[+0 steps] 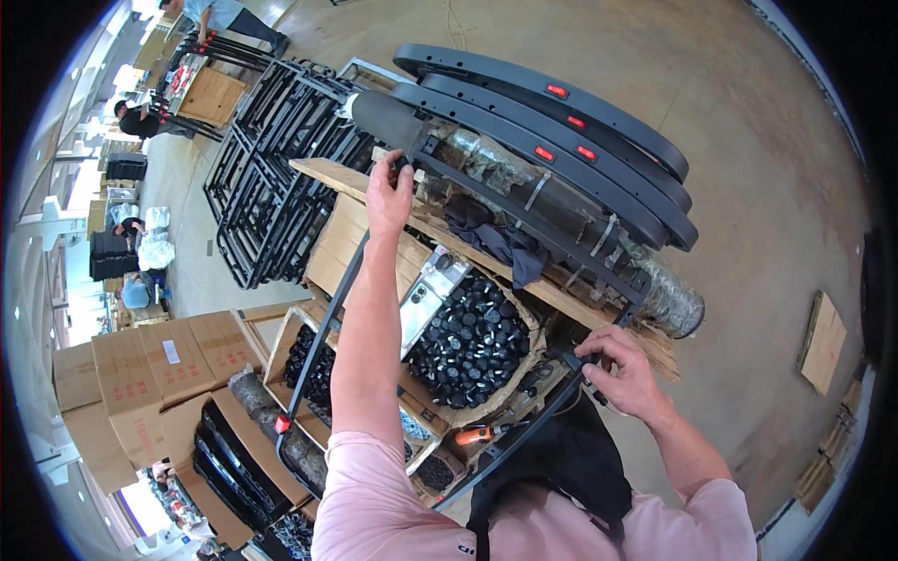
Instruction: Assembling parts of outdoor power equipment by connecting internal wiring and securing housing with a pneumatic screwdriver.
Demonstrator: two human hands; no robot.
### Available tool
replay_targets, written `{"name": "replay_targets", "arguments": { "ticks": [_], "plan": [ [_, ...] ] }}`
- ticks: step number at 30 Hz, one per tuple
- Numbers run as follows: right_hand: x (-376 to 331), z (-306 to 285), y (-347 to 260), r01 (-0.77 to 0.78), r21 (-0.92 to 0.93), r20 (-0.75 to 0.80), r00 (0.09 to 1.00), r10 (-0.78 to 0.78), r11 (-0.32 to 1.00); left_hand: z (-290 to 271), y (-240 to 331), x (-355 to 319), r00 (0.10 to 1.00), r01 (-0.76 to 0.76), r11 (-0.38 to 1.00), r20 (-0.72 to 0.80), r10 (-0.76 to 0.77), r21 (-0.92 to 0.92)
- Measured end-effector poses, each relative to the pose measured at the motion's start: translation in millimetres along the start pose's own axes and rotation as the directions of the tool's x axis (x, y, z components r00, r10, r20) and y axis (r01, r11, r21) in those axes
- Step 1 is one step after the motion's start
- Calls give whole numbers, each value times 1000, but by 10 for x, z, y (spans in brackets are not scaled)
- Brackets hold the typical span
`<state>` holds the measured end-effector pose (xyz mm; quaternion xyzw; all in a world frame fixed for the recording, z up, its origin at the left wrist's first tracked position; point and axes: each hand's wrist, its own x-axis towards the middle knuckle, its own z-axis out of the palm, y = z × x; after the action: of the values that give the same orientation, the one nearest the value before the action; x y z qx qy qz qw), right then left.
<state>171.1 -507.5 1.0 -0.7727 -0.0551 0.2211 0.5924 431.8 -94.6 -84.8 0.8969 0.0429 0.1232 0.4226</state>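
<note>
A black tubular metal frame (528,220) lies across the work cart in front of me, with a red piece at its lower left corner. My left hand (388,198) reaches to its far corner, fingers curled around a small black cap (403,163). On the near right side my right hand (625,372) has thumb and fingers closed at the frame's bar; whether a small part is also between them is hidden. Between my arms a carton holds many black round-headed plastic caps (472,341). A silver metal box (435,294) sits against the carton's left side.
Curved black bars (552,117) with red pieces are stacked beyond the cart. Dark cloth (496,238) hangs over a wooden plank (552,290). An orange-handled power tool (474,436) lies near me. Black frames (281,178) are piled far left; cartons (140,374) stand left. Other people work in the background.
</note>
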Motion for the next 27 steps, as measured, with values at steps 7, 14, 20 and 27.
{"name": "replay_targets", "arguments": {
  "ticks": [7, 14, 20, 27],
  "plan": [
    [-154, -17, 21, -28, -183, -130, 991, 4, 983, 163, -190, 60, 996, -4, 992, -86, -7, -127],
    [-137, -246, 121, -47, -474, -352, 925, -140, 880, 3, -392, 137, 997, -13, 904, 65, 45, -427],
    [-117, -293, 18, -139, -586, -356, 929, -100, 798, -43, -90, 43, 994, -80, 982, 54, 91, -173],
    [85, -308, -17, 2, -728, -196, 957, -212, 685, -41, -86, 62, 1000, -7, 1000, 5, 7, 1]
  ]
}}
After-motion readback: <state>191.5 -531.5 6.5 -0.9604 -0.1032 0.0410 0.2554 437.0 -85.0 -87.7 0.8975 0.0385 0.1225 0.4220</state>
